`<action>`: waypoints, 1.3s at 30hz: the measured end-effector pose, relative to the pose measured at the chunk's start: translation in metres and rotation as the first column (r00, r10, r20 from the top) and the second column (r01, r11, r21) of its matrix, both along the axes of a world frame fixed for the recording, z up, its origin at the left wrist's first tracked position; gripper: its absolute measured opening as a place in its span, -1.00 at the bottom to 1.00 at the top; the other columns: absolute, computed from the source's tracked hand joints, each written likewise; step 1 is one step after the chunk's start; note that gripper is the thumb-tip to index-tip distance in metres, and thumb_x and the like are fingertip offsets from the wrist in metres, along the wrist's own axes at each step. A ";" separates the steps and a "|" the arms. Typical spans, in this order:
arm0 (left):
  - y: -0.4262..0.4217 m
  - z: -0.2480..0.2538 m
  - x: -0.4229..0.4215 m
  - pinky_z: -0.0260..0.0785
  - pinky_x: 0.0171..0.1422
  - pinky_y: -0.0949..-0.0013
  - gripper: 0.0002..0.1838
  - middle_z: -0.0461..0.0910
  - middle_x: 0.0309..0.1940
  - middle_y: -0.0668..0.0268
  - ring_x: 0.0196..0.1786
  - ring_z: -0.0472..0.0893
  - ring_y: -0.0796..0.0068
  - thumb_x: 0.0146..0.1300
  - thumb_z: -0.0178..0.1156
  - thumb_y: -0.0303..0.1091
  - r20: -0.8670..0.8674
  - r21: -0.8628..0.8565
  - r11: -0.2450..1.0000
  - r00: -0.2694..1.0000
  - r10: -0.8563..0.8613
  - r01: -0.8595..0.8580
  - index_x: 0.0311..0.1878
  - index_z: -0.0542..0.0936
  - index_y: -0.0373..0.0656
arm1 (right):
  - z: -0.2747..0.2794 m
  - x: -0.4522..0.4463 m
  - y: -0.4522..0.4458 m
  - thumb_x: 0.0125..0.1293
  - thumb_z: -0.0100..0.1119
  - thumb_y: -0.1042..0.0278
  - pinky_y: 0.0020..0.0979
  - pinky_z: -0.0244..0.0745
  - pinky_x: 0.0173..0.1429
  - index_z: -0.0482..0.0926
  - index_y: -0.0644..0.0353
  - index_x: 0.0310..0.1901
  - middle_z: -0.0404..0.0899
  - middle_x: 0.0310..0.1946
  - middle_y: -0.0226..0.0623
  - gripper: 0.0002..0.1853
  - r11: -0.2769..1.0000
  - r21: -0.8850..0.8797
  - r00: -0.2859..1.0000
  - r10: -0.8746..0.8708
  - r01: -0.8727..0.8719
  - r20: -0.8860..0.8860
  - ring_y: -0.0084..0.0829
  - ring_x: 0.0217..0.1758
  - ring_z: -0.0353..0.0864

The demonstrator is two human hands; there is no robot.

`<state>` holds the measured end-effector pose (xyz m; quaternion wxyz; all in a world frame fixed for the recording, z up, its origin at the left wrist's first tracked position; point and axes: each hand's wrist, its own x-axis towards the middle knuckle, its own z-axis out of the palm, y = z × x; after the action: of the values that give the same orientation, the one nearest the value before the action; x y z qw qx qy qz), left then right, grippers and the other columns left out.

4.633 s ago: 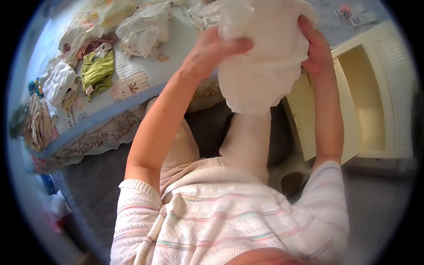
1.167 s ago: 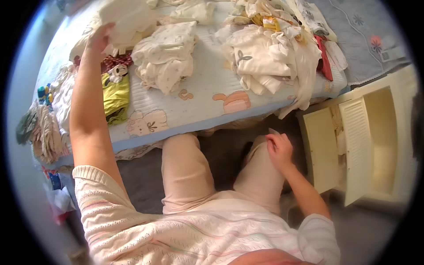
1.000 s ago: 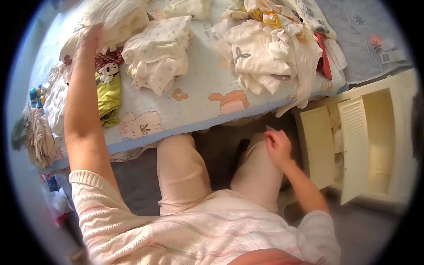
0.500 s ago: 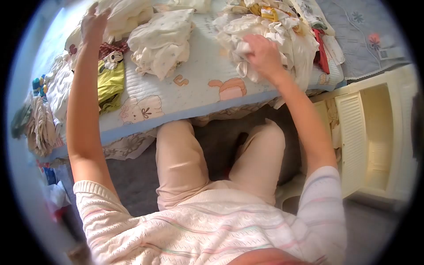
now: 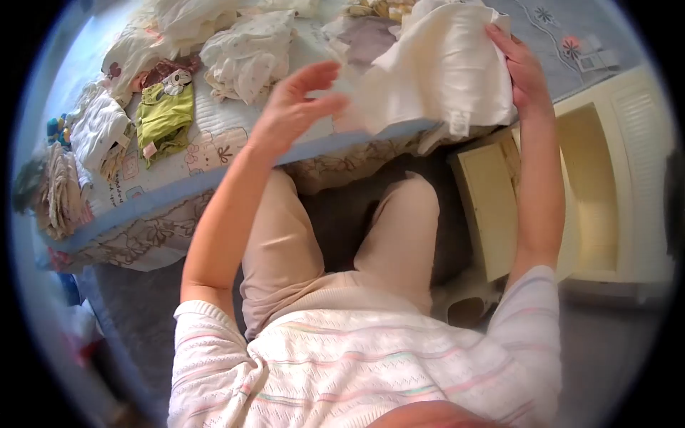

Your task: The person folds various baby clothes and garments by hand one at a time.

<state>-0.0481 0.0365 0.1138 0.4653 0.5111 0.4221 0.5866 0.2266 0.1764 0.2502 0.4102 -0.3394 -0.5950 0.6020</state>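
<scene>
My right hand (image 5: pixel 519 68) grips the edge of a white garment (image 5: pixel 457 68), which hangs raised over the bed's near edge at the right. My left hand (image 5: pixel 298 107) is in the air to the left of that garment, fingers apart and holding nothing, slightly blurred. Just behind my left hand lies a folded white garment with small dots (image 5: pixel 250 57). Partly covered by the raised garment, a greyish piece of cloth (image 5: pixel 367 39) lies on the bed.
The bed (image 5: pixel 214 150) spans the front. At its left are a lime-green garment (image 5: pixel 165 118), white clothes (image 5: pixel 98 127) and a beige bundle (image 5: pixel 63 189). A cream cabinet (image 5: pixel 599 178) stands open at the right, beside a grey quilted cover (image 5: pixel 549 43).
The white garment has come up off the right pile in my right hand. My left hand has moved from the far left clothes towards the middle. The view has shifted.
</scene>
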 end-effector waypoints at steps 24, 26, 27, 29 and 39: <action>-0.059 -0.079 0.088 0.40 0.04 0.44 -0.61 0.53 -0.09 0.26 -0.08 0.54 0.53 0.13 0.21 -0.44 0.436 -0.397 0.727 0.812 -0.388 0.560 0.06 0.45 -0.24 | -0.065 0.114 -0.116 0.33 0.03 0.29 -0.58 0.50 -0.13 0.50 0.28 -0.05 0.60 -0.22 -0.38 -0.73 0.957 -0.291 0.983 0.066 -0.013 0.174 -0.63 -0.25 0.58; -0.062 -0.086 0.092 0.38 0.06 0.43 -0.54 0.51 -0.06 0.26 -0.03 0.51 0.50 0.14 0.23 -0.34 -0.012 -0.358 0.899 0.962 -0.274 0.251 0.12 0.41 -0.22 | -0.067 0.108 -0.120 0.34 0.02 0.29 -0.59 0.50 -0.15 0.50 0.27 -0.04 0.60 -0.23 -0.38 -0.73 0.961 -0.274 0.979 0.083 -0.030 0.184 -0.64 -0.26 0.58; -0.064 -0.089 0.095 0.37 0.07 0.42 -0.50 0.50 -0.04 0.26 0.00 0.49 0.48 0.15 0.24 -0.29 -0.235 -0.277 0.956 0.957 -0.168 0.100 0.14 0.39 -0.21 | -0.068 0.102 -0.125 0.34 0.02 0.27 -0.59 0.50 -0.16 0.49 0.27 -0.04 0.60 -0.23 -0.38 -0.72 0.967 -0.251 0.973 0.088 -0.033 0.212 -0.64 -0.25 0.58; -0.077 -0.055 0.112 0.36 0.08 0.40 -0.41 0.48 -0.02 0.26 0.04 0.47 0.45 0.13 0.27 -0.19 0.131 -0.292 0.904 0.949 -0.286 0.313 0.19 0.33 -0.21 | -0.071 0.081 -0.141 0.35 0.01 0.24 -0.58 0.50 -0.18 0.49 0.27 -0.03 0.59 -0.23 -0.37 -0.71 0.978 -0.206 0.959 0.097 -0.042 0.266 -0.64 -0.23 0.57; -0.087 -0.062 0.122 0.44 0.04 0.31 -0.65 0.52 -0.08 0.22 -0.06 0.56 0.36 0.22 0.07 -0.38 0.842 -0.289 0.759 0.533 -0.088 0.583 0.07 0.41 -0.27 | -0.130 0.071 -0.153 0.31 0.05 0.07 -0.57 0.43 -0.19 0.42 0.17 0.11 0.53 -0.03 -0.36 -0.56 0.987 -0.138 0.924 -0.029 0.088 0.382 -0.56 -0.06 0.53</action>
<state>0.0738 -0.0502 0.0517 0.8338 0.1205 0.2075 0.4972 0.2976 0.0229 0.1201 0.2782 -0.4974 -0.6048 0.5562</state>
